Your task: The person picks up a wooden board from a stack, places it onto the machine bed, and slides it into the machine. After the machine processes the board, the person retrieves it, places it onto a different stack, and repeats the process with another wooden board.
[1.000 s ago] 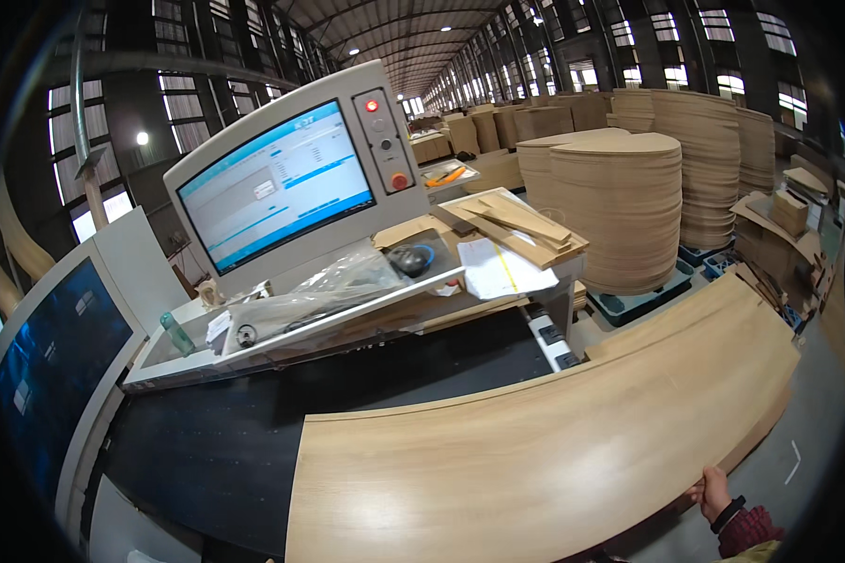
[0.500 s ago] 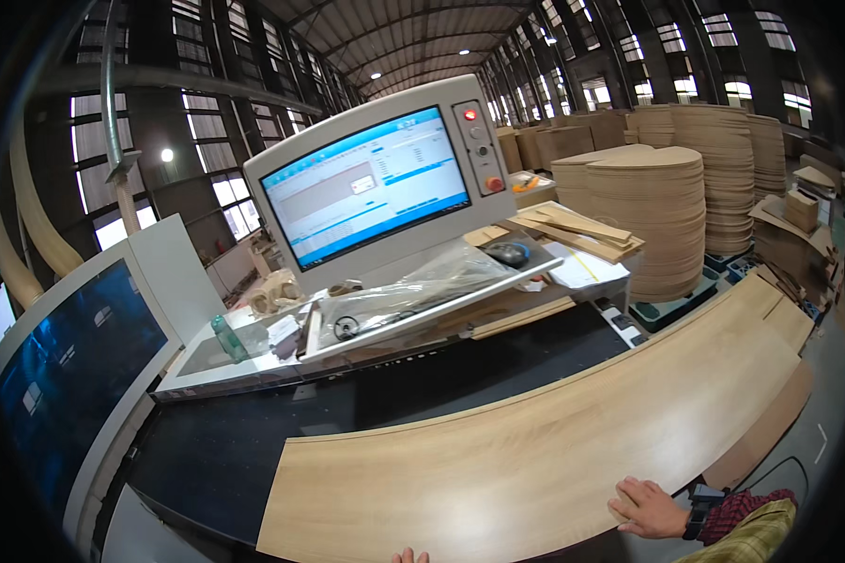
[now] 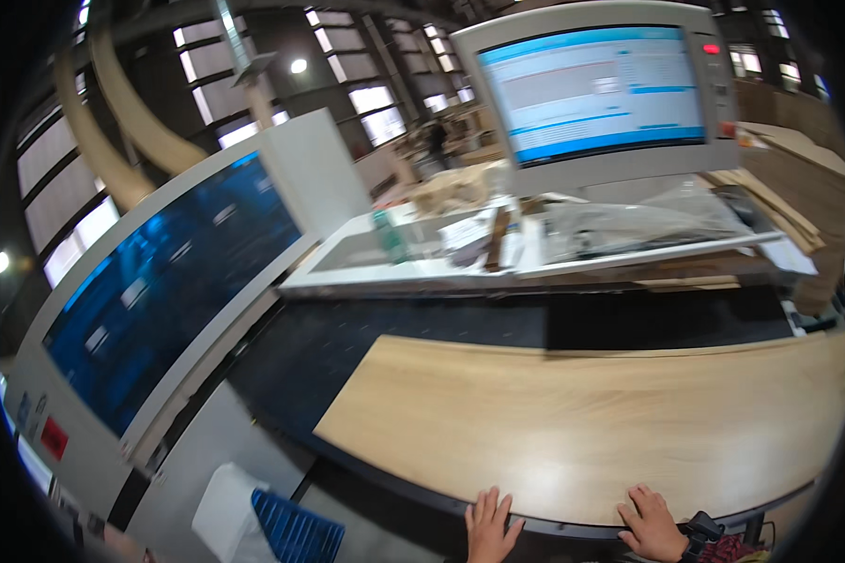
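Observation:
A long wood-grain board (image 3: pixel 573 413) lies on the black machine table (image 3: pixel 300 342). At its near edge my left hand (image 3: pixel 491 528) reaches in with fingers spread, the fingertips at or just over the edge. Further right my right hand (image 3: pixel 652 525) rests its spread fingers on the board's near edge; a dark band circles that wrist. Neither hand is wrapped round anything. The board's far right end runs toward the rim of the picture.
Left stands a machine housing with a dark blue window (image 3: pixel 178 263). Behind the board, a white ledge (image 3: pixel 347 272) carries a green bottle (image 3: pixel 390 236), papers and plastic film (image 3: pixel 643 225). A monitor (image 3: pixel 601 94) rises above it. Below left is a blue slatted thing (image 3: pixel 296 530).
The view has swung left and down, bringing more of the housing and the floor into sight. My left hand now shows much more at the board's edge; my right stays at the board.

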{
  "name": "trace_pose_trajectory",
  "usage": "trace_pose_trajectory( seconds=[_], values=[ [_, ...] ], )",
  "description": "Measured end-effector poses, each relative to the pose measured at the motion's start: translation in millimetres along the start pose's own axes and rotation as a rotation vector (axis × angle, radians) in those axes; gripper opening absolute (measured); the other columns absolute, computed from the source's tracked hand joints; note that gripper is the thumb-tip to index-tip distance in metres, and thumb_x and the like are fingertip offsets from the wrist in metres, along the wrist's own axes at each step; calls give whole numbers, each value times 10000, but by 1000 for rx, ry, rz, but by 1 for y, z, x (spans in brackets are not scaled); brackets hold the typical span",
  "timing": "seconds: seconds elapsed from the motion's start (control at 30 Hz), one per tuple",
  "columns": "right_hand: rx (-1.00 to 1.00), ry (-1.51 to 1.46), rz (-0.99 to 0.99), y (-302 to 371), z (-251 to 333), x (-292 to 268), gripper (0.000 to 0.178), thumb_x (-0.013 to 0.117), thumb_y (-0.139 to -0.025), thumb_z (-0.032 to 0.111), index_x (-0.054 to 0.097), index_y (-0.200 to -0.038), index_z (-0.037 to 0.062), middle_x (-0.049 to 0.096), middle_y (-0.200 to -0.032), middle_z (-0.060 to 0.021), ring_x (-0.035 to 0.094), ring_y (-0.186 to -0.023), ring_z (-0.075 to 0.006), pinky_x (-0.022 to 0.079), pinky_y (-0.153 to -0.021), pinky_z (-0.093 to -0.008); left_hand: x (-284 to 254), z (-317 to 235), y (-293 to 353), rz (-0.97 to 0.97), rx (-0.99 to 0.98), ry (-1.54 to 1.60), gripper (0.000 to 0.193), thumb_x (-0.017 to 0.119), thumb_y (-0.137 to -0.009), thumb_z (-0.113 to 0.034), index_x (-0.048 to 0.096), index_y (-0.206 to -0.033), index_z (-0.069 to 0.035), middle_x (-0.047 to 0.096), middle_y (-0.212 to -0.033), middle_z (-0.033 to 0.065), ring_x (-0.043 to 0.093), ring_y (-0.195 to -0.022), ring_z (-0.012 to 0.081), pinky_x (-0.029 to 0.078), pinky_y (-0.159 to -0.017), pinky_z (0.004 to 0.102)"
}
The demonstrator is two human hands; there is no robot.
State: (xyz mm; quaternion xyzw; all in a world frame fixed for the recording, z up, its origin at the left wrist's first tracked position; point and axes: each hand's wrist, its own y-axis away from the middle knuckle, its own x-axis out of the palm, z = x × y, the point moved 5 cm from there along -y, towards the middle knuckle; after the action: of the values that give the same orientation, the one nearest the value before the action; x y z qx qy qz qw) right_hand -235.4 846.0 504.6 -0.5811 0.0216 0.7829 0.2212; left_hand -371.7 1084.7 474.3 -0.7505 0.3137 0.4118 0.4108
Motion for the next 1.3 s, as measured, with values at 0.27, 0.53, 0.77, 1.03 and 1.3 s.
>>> trace_pose_trajectory(
  seconds=[0.27, 0.53, 0.77, 1.03, 1.3],
  values=[
    [-83, -5, 65, -118, 60, 44, 582, 694, -648, 244, 456, -1134, 32, 419, -1162, -222, 390, -1110, -407, 333, -898, -478, -27, 160, -44, 46, -29, 56, 419, 512, -850, -280, 454, -1245, -154, 344, -1362, 68, 285, -1271, 276, 210, -978, 561],
    [91, 186, -66, -203, 144, 86, 586, 725, -593, 235, 461, -1078, 37, 423, -1134, -196, 379, -1116, -376, 310, -902, -458, -70, 312, -72, 98, 22, 87, 436, 496, -850, -304, 441, -1265, -182, 329, -1373, 69, 255, -1285, 290, 196, -992, 543],
    [158, 233, -96, -275, 191, 128, 602, 727, -592, 289, 475, -1083, 47, 426, -1144, -201, 372, -1125, -382, 308, -903, -467, -93, 444, -108, 138, 24, 139, 487, 503, -847, -346, 419, -1284, -149, 271, -1400, 119, 190, -1304, 332, 185, -1023, 471],
    [-9, 167, -61, -375, 245, 187, 635, 709, -604, 230, 450, -1144, 22, 398, -1203, -231, 356, -1146, -403, 303, -925, -478, -123, 558, -137, 26, -83, 140, 474, 560, -818, -326, 471, -1245, -140, 264, -1381, 204, 155, -1290, 423, 251, -1004, 450],
    [-3, -38, -35, -467, 277, 205, 506, 568, -792, 131, 392, -1243, -16, 355, -1307, -230, 317, -1213, -397, 273, -996, -453, -147, 656, -199, 189, -84, 174, 498, 582, -798, -294, 453, -1264, -176, 224, -1401, 197, 155, -1292, 420, 238, -1022, 450]
  ],
)
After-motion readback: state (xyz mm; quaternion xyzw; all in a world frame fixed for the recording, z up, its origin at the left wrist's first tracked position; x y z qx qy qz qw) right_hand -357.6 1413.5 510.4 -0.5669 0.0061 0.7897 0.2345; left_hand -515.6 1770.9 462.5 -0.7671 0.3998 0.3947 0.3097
